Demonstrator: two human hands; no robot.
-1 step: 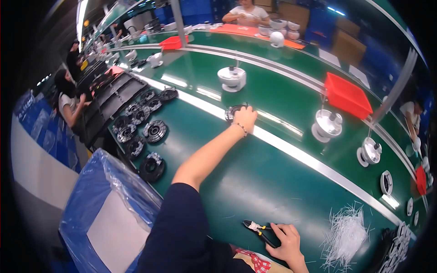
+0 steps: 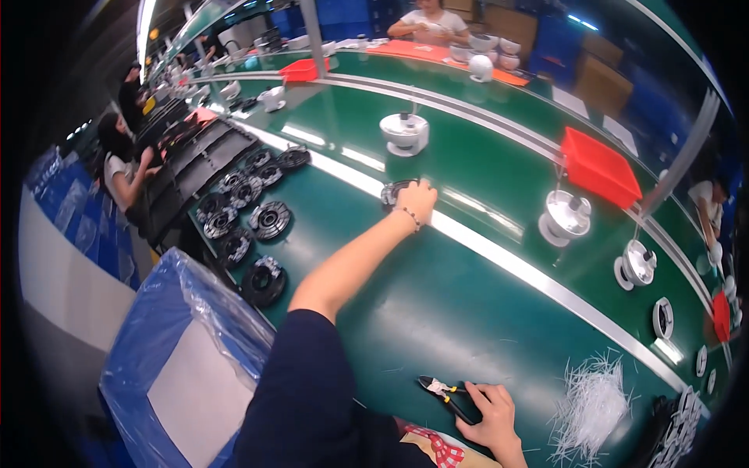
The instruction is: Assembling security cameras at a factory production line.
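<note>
The left hand (image 2: pixel 420 201) is stretched far forward, palm down; the right hand (image 2: pixel 491 420) is placed low, near the body. At least ten black discs (image 2: pixel 271 221) are grouped at the table's (image 2: pixel 468 312) left; one dark disc (image 2: pixel 391 194) is at the white strip (image 2: pixel 507 255). It is touched by the left grip, whose closure cannot be told, fingertips being hidden; by the right, one pair of pliers (image 2: pixel 450 403) is held, handles spread.

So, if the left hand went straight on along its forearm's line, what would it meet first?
Leaving aside the black part it seems to touch, the left hand would probably cross the green surface to the metal rail first; fisheye bending and unclear height leave doubt.
</note>
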